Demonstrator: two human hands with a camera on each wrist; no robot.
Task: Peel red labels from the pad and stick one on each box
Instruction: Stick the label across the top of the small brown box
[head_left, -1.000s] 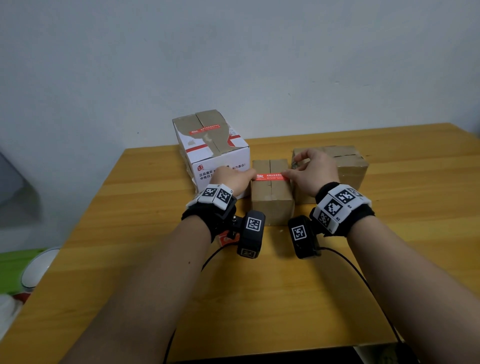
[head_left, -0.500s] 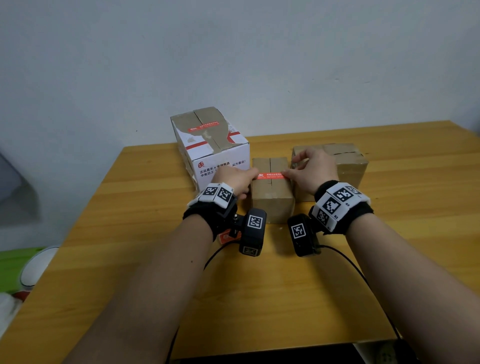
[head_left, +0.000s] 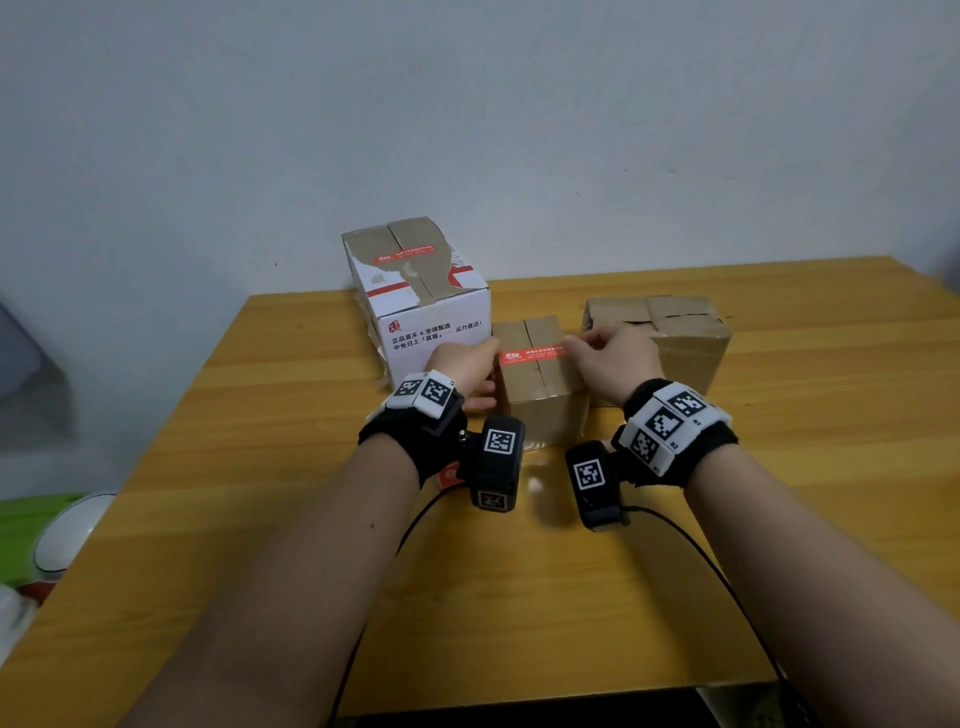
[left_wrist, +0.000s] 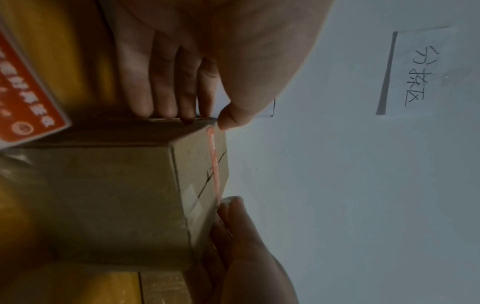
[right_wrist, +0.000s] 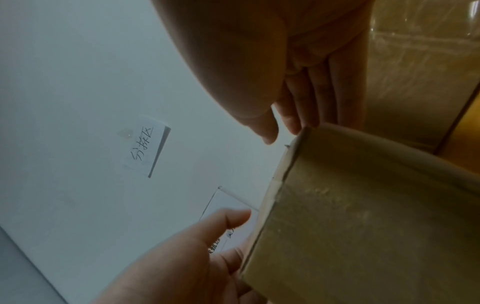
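Observation:
A red label (head_left: 535, 356) lies across the top of the small brown box (head_left: 537, 395) at mid table. My left hand (head_left: 475, 364) is at the label's left end, with the thumb (left_wrist: 231, 117) on the top edge and straight fingers (left_wrist: 161, 98) against the box's side. My right hand (head_left: 582, 345) touches the label's right end, and nothing shows between its thumb (right_wrist: 269, 135) and fingers. The white box (head_left: 431, 312) carries a red label (head_left: 402, 258) on top. The bigger brown box (head_left: 675, 338) stands at the right. The red label pad (left_wrist: 28, 92) lies under my left wrist.
The boxes stand near the table's far edge (head_left: 727, 267), close to the wall. Paper notes (left_wrist: 420, 67) hang on the wall. Cables (head_left: 691, 540) trail from my wrists over the near half of the table. Green and white things (head_left: 47, 530) lie off the table's left side.
Both hands stay at the label's ends on the small box. My left hand has slid slightly left, so a little more of the label shows.

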